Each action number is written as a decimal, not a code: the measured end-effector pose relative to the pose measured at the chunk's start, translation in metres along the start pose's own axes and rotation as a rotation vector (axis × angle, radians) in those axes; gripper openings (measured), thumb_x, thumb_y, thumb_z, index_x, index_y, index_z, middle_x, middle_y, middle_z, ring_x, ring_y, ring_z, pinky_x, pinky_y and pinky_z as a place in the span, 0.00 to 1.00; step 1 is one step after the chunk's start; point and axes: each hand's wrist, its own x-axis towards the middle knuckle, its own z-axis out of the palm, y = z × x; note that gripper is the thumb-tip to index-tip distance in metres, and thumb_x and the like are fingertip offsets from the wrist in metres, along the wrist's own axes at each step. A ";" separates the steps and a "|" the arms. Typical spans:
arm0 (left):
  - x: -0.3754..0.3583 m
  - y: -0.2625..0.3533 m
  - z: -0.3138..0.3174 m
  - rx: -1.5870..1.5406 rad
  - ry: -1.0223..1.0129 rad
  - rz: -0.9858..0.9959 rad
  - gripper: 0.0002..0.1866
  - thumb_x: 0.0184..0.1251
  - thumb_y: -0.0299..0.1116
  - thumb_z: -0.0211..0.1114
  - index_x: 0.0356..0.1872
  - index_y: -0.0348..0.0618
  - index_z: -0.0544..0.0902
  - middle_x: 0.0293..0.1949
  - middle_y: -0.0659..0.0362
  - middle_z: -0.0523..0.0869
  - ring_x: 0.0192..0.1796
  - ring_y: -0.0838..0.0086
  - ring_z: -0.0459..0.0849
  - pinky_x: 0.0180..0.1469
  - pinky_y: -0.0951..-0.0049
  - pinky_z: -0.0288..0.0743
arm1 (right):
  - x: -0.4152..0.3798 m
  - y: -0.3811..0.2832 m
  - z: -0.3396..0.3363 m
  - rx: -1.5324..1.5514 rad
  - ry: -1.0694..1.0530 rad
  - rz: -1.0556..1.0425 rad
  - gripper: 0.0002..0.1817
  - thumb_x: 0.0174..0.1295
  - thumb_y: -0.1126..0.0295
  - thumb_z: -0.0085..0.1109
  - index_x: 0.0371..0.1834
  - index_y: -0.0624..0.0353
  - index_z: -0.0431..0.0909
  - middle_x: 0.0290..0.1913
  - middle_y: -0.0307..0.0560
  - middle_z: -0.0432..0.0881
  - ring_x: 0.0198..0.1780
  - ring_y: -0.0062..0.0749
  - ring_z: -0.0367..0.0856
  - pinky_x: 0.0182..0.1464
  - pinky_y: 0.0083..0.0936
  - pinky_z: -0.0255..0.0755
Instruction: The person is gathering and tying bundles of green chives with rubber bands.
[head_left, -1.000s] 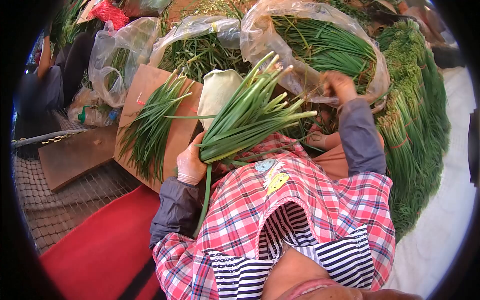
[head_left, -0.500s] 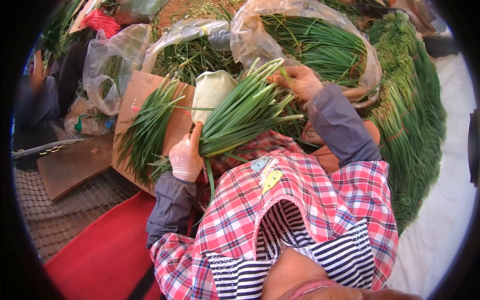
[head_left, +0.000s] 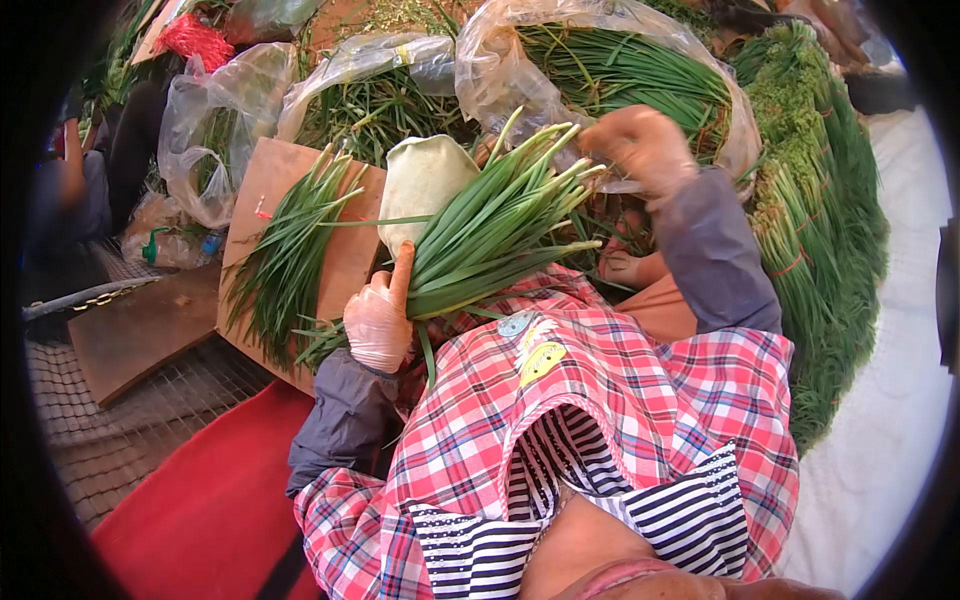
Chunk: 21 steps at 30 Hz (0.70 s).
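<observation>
My left hand (head_left: 380, 318), in a thin pale glove, is closed around the lower leafy part of a bunch of green stalks (head_left: 490, 225), its index finger stretched along them. The pale cut ends point up and to the right. Just right of those ends, my right hand (head_left: 640, 145) is raised and blurred by motion; its fingers are smeared. A smaller bunch of stalks (head_left: 290, 250) lies on a brown board (head_left: 350, 235) to the left. Between board and held bunch stands a pale cloth-like object (head_left: 425, 180).
Clear plastic bags (head_left: 490, 75) of green stalks stand at the back. Tied bundles (head_left: 810, 260) are piled along the right beside a white sheet (head_left: 880, 420). Another person's arm (head_left: 72, 165) shows at far left. A wooden board (head_left: 140, 325) lies near a red cloth (head_left: 220, 480).
My right hand has moved off the stalk ends, up and to the right. The bunch stays in my left hand, almost in the same place.
</observation>
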 end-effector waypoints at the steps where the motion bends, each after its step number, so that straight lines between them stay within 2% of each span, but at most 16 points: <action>1: 0.000 0.000 0.000 -0.003 0.009 0.014 0.44 0.39 0.19 0.60 0.65 0.57 0.60 0.29 0.53 0.75 0.27 0.59 0.78 0.28 0.60 0.72 | 0.006 -0.013 0.010 -0.168 -0.163 0.001 0.23 0.53 0.45 0.56 0.37 0.54 0.83 0.35 0.52 0.81 0.41 0.43 0.79 0.43 0.33 0.71; 3: -0.002 -0.001 0.003 -0.017 0.023 0.039 0.45 0.39 0.20 0.60 0.66 0.59 0.59 0.29 0.54 0.75 0.27 0.59 0.78 0.28 0.60 0.72 | 0.010 -0.027 0.040 -0.424 -0.271 -0.013 0.29 0.49 0.40 0.57 0.36 0.57 0.83 0.34 0.54 0.81 0.41 0.45 0.79 0.43 0.33 0.70; 5: -0.005 -0.002 0.005 -0.005 0.021 0.059 0.46 0.39 0.20 0.60 0.66 0.59 0.58 0.29 0.53 0.76 0.27 0.59 0.78 0.28 0.60 0.72 | 0.016 -0.014 0.068 -0.042 -0.337 0.183 0.22 0.50 0.48 0.63 0.35 0.57 0.82 0.29 0.51 0.80 0.36 0.37 0.78 0.41 0.30 0.69; 6: -0.005 -0.002 0.005 0.001 0.022 0.066 0.46 0.39 0.20 0.60 0.67 0.60 0.58 0.30 0.53 0.76 0.27 0.59 0.78 0.28 0.60 0.72 | 0.016 -0.008 0.077 0.250 -0.303 0.262 0.25 0.49 0.47 0.64 0.35 0.61 0.82 0.27 0.48 0.80 0.34 0.31 0.76 0.38 0.28 0.68; 9: -0.004 -0.003 0.003 -0.032 -0.020 0.034 0.46 0.39 0.20 0.61 0.67 0.61 0.58 0.30 0.53 0.76 0.28 0.59 0.78 0.28 0.60 0.72 | 0.014 0.008 0.082 0.409 -0.298 0.262 0.27 0.49 0.44 0.62 0.30 0.61 0.81 0.27 0.52 0.79 0.32 0.37 0.77 0.38 0.31 0.68; 10: -0.002 -0.004 0.003 -0.053 -0.036 0.017 0.47 0.39 0.20 0.61 0.67 0.60 0.57 0.30 0.53 0.76 0.28 0.58 0.79 0.28 0.60 0.72 | 0.009 0.009 0.086 0.491 -0.232 0.281 0.24 0.49 0.48 0.64 0.31 0.62 0.81 0.25 0.49 0.78 0.29 0.33 0.74 0.36 0.30 0.67; 13: 0.001 -0.007 0.005 -0.129 -0.053 -0.015 0.47 0.38 0.20 0.62 0.67 0.57 0.57 0.30 0.53 0.76 0.28 0.57 0.79 0.29 0.59 0.72 | 0.004 0.010 0.085 0.385 -0.173 0.255 0.23 0.50 0.48 0.62 0.31 0.61 0.81 0.26 0.51 0.79 0.30 0.36 0.76 0.37 0.30 0.68; 16: 0.001 -0.014 0.014 -0.216 -0.014 -0.023 0.46 0.40 0.20 0.62 0.67 0.54 0.57 0.32 0.51 0.78 0.30 0.55 0.79 0.30 0.58 0.72 | 0.004 0.001 0.073 0.118 -0.188 0.185 0.21 0.53 0.50 0.59 0.33 0.60 0.81 0.29 0.53 0.80 0.33 0.40 0.78 0.38 0.32 0.69; 19: 0.000 -0.018 0.017 -0.315 0.025 -0.031 0.44 0.41 0.22 0.64 0.66 0.51 0.57 0.35 0.49 0.80 0.33 0.53 0.80 0.32 0.58 0.72 | 0.011 0.047 0.071 0.218 0.070 0.205 0.15 0.56 0.57 0.58 0.32 0.58 0.83 0.27 0.47 0.81 0.30 0.30 0.77 0.36 0.27 0.69; 21: -0.002 -0.020 0.017 -0.360 0.059 -0.028 0.43 0.42 0.24 0.65 0.66 0.51 0.58 0.37 0.48 0.81 0.36 0.52 0.80 0.33 0.59 0.72 | 0.013 0.074 0.029 -0.033 -0.051 0.417 0.15 0.54 0.60 0.58 0.41 0.56 0.81 0.34 0.49 0.82 0.38 0.34 0.79 0.43 0.26 0.69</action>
